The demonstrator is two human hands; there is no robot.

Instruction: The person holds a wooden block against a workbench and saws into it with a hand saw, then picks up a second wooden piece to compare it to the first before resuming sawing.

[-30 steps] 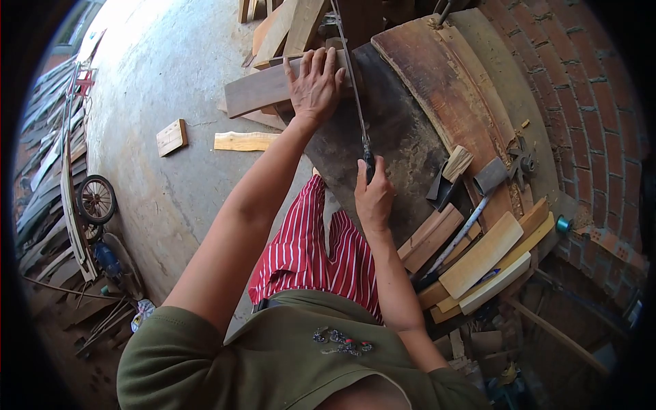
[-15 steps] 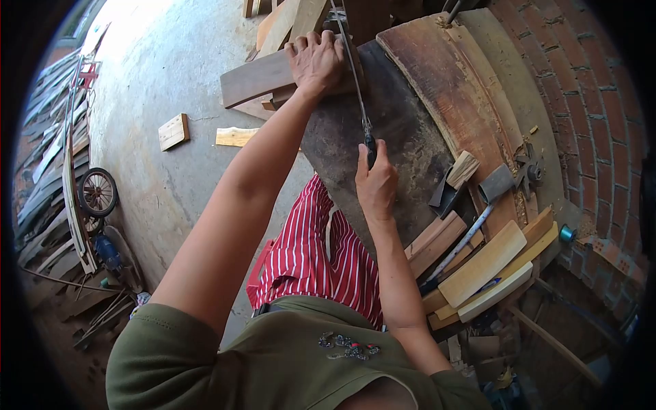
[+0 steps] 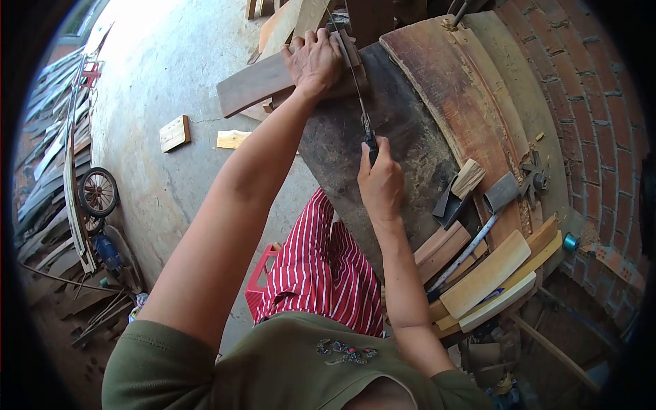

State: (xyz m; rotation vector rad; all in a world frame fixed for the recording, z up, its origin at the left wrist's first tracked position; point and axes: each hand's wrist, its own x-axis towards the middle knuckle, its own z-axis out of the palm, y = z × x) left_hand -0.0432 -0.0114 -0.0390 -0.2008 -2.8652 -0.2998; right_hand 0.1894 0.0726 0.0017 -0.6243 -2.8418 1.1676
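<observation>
My left hand (image 3: 314, 63) presses on a brown wooden board (image 3: 254, 86), its fingers bent over the far edge. The board lies across other wood at the left side of the dark workbench (image 3: 342, 160). A closed fist, my right hand (image 3: 381, 179), grips the dark handle of a handsaw (image 3: 370, 139). From there the thin saw blade runs forward and meets the wood just right of my left fingers. Where the teeth touch the wood is hard to see.
A large curved plank (image 3: 447, 89) covers the bench's right side. Nearer me lie a hammer (image 3: 501, 191), a wood block (image 3: 466, 179) and several wooden strips (image 3: 485, 273). Two offcuts (image 3: 175, 134) rest on the floor left. A red stool (image 3: 257, 283) stands by my legs; a brick wall (image 3: 588, 116) rises right.
My right hand and the saw have slid slightly forward, away from my body. My left hand stays on the board, whose left end sits a little lower in view. More of the red stool shows.
</observation>
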